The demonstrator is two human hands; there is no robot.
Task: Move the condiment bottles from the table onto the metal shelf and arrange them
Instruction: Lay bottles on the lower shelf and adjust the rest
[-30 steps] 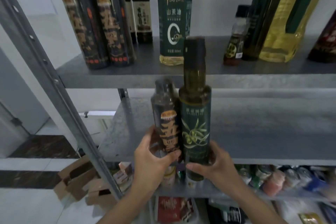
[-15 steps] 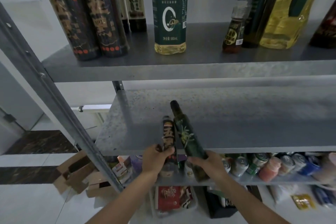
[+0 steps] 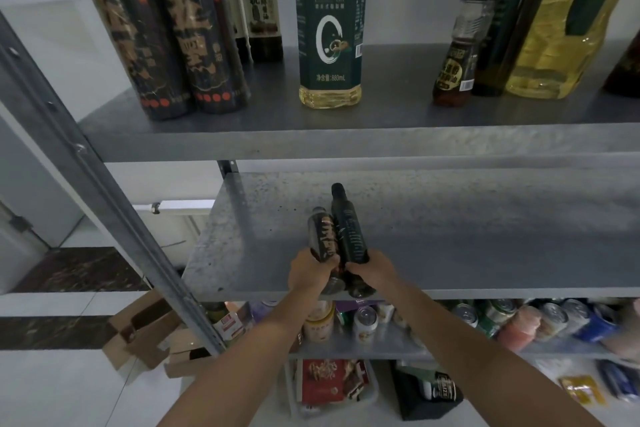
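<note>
Bottles reach the rack: we see a person's left hand (image 3: 309,276) clasped round the base of a dark sauce bottle (image 3: 322,236) and the right hand (image 3: 373,270) clasped round the base of a dark green oil bottle (image 3: 349,230), both at the front lip of the middle shelf (image 3: 485,239).

The bottles touch side by side, the sauce bottle toward the shelf's left end and the oil bottle the taller of the two. Both lean with their caps out over the shelf's bare metal, toward its back. Their bottoms sit right at the shelf's front edge, and we cannot tell whether they rest on it or hang just clear.

The danger, as we judge it, lies at that edge. A bottle let go while tilted, or set down with its bottom half off the lip, could topple on the metal or slide off the front onto the cans (image 3: 365,322) packed below the shelf. Pressed together, the two could also knock and twist in the grip as they are stood upright. Both need carrying further in over the shelf before either grip loosens.

Each bottle rises out of its hand, fingers wrapped low on the body, with label, neck and cap beyond the knuckles, deeper over the shelf. More stocked bottles (image 3: 330,28) stand on the level above it.
</note>
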